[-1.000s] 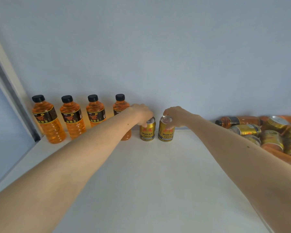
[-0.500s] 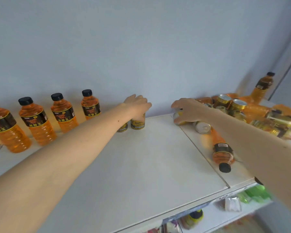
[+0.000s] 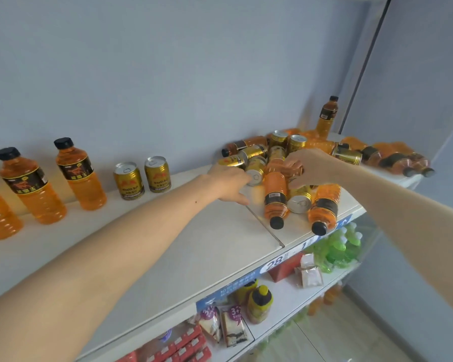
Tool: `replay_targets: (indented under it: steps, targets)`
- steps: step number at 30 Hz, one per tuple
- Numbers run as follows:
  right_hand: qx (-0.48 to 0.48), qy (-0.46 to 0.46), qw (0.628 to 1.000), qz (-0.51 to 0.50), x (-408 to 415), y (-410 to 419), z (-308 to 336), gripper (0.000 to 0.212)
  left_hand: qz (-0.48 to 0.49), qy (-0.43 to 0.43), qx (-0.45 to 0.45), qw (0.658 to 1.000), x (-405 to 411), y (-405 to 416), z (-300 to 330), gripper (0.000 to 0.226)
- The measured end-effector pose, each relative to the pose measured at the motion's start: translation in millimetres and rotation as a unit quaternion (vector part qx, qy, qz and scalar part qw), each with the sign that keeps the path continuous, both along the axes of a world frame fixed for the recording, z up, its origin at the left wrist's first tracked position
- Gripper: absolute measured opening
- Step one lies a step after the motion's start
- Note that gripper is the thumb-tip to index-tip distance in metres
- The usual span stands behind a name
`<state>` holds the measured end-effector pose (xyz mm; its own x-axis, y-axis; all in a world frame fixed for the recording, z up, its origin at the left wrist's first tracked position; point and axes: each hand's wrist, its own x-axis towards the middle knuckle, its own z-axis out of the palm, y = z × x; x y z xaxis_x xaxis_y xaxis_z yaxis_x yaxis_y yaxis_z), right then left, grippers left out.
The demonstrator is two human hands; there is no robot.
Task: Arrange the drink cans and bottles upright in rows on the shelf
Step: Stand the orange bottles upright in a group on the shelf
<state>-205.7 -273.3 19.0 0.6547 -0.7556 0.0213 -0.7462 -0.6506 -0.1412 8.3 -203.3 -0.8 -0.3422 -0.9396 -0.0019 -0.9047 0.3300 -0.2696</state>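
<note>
Cans [image 3: 255,168] lie heaped under both hands: left [image 3: 230,182] touches one, right's [image 3: 307,165] grip unclear.

On the lower shelf [image 3: 280,304], green bottles [image 3: 343,246] crowd its right end, paper-wrapped packets [image 3: 309,273] lie mid-shelf, and snack pouches [image 3: 225,326] with red boxes [image 3: 186,348] sit at its left front edge.

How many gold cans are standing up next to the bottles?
2. One gold can stands beside the upright bottle; the other gold can stands just right of it. More lie in the pile.
</note>
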Motion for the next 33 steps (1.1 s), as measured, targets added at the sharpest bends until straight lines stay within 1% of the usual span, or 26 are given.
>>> replay_targets:
  steps: [2, 3, 5, 7, 11, 13, 15, 17, 20, 22, 24, 26, 27, 30, 33]
  targets:
    - [0.017, -0.002, 0.999, -0.032, -22.5, -3.1, 4.7, 0.024, 0.0, 0.015, -0.001, 1.0, -23.0, -1.2, -5.7, 0.063]
    - [0.015, 0.01, 0.999, -0.047, -37.0, -8.7, 2.1, 0.023, 0.004, 0.023, 0.002, 1.0, -34.4, -1.1, -8.5, 0.065]
    - [0.022, 0.034, 0.999, -0.032, -63.3, -8.1, -0.8, 0.028, 0.025, 0.039, 0.017, 0.999, -56.1, -0.4, -14.6, 0.066]
    - [0.025, 0.025, 0.999, 0.008, -76.1, 3.5, -5.7, 0.032, 0.053, 0.053, 0.031, 0.997, -74.4, 0.8, -22.0, 0.071]
    - [0.043, 0.029, 0.996, 0.072, -98.1, 14.9, -21.9, 0.044, 0.11, 0.062, 0.015, 0.992, -100.7, 6.5, -37.0, 0.083]
    - [0.012, 0.057, 0.992, 0.114, -101.7, 19.4, -35.6, 0.054, 0.147, 0.073, 0.006, 0.986, -110.1, 11.0, -43.7, 0.086]
    - [-0.032, 0.08, 0.987, 0.136, -101.2, 25.5, -49.3, 0.059, 0.173, 0.073, -0.012, 0.982, -116.9, 15.9, -50.2, 0.082]
    - [-0.075, 0.088, 0.983, 0.145, -101.0, 28.7, -59.8, 0.059, 0.193, 0.088, -0.038, 0.976, -120.5, 19.8, -55.5, 0.075]
    - [-0.137, 0.087, 0.974, 0.156, -99.3, 32.8, -67.7, 0.049, 0.211, 0.114, -0.052, 0.969, -120.7, 22.9, -58.0, 0.071]
    - [-0.162, 0.1, 0.968, 0.161, -98.7, 33.5, -68.1, 0.046, 0.218, 0.112, -0.049, 0.968, -118.8, 25.0, -55.6, 0.07]
    - [-0.166, 0.1, 0.967, 0.163, -100.9, 33.0, -65.7, 0.046, 0.219, 0.098, -0.047, 0.97, -116.3, 27.7, -49.4, 0.072]
    - [-0.158, 0.079, 0.973, 0.15, -105.6, 30.0, -57.1, 0.047, 0.22, 0.084, -0.056, 0.97, -112.7, 28.9, -39.6, 0.071]
    - [-0.149, 0.061, 0.977, 0.139, -107.7, 28.4, -50.0, 0.048, 0.218, 0.076, -0.064, 0.971, -111.0, 28.7, -32.8, 0.067]
    - [-0.124, 0.006, 0.986, 0.114, -113.3, 21.4, -25.7, 0.046, 0.195, 0.069, -0.093, 0.974, -108.4, 25.5, -5.4, 0.042]
    - [-0.123, -0.033, 0.988, 0.084, -118.1, 11.6, -1.9, 0.041, 0.172, 0.06, -0.111, 0.977, -112.1, 18.1, 26.7, 0.029]
